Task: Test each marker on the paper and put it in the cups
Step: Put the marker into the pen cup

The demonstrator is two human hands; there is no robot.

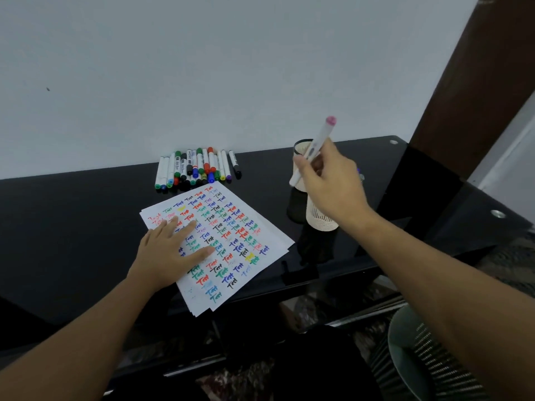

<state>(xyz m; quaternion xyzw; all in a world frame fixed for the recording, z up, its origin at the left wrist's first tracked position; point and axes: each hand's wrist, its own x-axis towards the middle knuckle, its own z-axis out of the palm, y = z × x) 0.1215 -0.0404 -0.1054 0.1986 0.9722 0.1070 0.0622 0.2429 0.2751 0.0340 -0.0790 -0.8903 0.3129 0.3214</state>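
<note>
Markers with white barrels and coloured caps (199, 169) lay bunched in a row at the centre of the frame, on the glossy black table (72, 227) close to the pale wall (202, 68). Just below them, the stack of white paper sheets (220, 244) sat at a slant, its top sheet covered in rows of small scrawls in red, green, blue, black and yellow.

The left hand (170, 253) rested flat on the left part of that paper, fingers straight and spread, thumb stretched toward the middle of the sheet, gripping nothing.

The right hand (330, 183) was raised at centre right of the frame, in front of the cups. Its thumb and fingers were curled round a white marker with a pink cap (315, 146), which stood tilted, the pink end pointing up and to the right, the lower end sticking out below the thumb on the left. The hand covered much of the tall cream cylinder cup (322, 219), whose base showed beneath the wrist. A dark cup (296, 208) stood touching or just beside it on the left; I could not tell which. Another dark-rimmed opening (302, 147) showed behind the marker, above the hand.

At the lower right corner sat a pale green mesh chair (428, 357).
</note>
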